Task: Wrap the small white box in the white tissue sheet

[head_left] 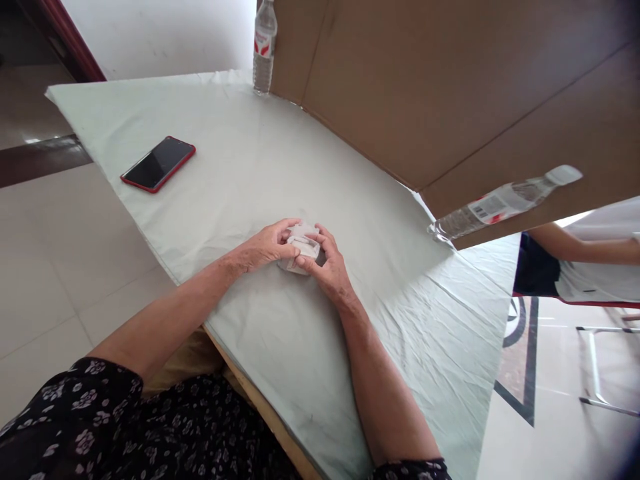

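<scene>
Between my two hands is a small whitish box-like item point(304, 247), partly see-through, close to the near edge of the table. My left hand point(270, 243) grips its left side, with the thumb on the near face and the fingers curled behind. From the right, my right hand point(327, 265) holds it with the thumb low in front and the fingers bent over the far side. The fingers cover much of the item, and its exact kind is not clear. It is at or just above the pale cloth.
A pale green cloth point(240, 160) covers the table. A red-edged phone point(160, 164) lies at the left. Brown cardboard panels point(380, 80) stand at the back, with one bottle point(264, 50) at their left end and another bottle point(500, 205) at right. A person's arm point(585, 247) shows beyond.
</scene>
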### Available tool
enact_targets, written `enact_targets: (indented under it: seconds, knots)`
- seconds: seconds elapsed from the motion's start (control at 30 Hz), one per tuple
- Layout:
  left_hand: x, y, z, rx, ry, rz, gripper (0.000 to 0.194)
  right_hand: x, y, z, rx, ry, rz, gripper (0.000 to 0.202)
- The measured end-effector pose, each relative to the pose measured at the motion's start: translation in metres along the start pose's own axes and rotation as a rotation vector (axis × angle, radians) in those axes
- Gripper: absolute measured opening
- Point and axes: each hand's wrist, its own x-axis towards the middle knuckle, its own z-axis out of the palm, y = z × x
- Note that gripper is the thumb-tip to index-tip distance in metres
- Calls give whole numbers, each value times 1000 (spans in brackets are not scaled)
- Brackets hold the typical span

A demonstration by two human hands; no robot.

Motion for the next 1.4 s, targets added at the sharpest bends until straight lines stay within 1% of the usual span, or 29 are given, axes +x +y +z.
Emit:
enact_targets:
  seconds: [0.2, 0.27, 0.33, 0.4, 0.5, 0.57, 0.7, 0.8, 0.87, 1.07, 1.17, 1.27, 1.33, 1.4]
  knots:
    - [0, -2, -1, -26, -7, 17, 85, 2, -5, -1, 91, -43, 2, 50]
    - [0, -2, 0, -27, -1, 16, 82, 2, -7, 0, 105, -39, 0, 47]
    - [1, -2, -1, -11, 7, 13, 81, 1, -7, 2, 120, -9, -3, 46]
    - [2, -2, -1, 4, 12, 12, 80, -1, -7, 4, 177, 29, 15, 53]
    - [3, -3, -1, 30, 10, 10, 80, -3, -5, 8, 313, 58, 75, 78]
    - [3, -4, 0, 62, 32, 14, 78, -3, -4, 10, 368, 77, 117, 86]
    - [3, -6, 1, 144, 96, 50, 71, -4, -5, 14, 380, 145, 200, 85]
    - [1, -4, -1, 115, 45, 55, 76, -5, -9, 16, 370, 177, 242, 88]
    - [-1, -1, -2, 74, 11, 29, 81, -7, -12, 16, 360, 173, 257, 89]
    - [-5, 9, 0, 71, 21, -59, 83, -9, -16, 17, 351, 145, 280, 93]
    - [-5, 12, 1, 64, 38, -73, 82, -9, -14, 15, 368, 144, 258, 86]
    - [-4, 13, 0, 58, 34, -78, 83, -5, -13, 9, 367, 163, 222, 67]
    - [-4, 13, 0, 57, 22, -73, 85, 0, -13, 5, 370, 177, 216, 58]
    - [-3, 11, 0, 56, 16, -63, 86, 9, -14, 2, 393, 183, 242, 53]
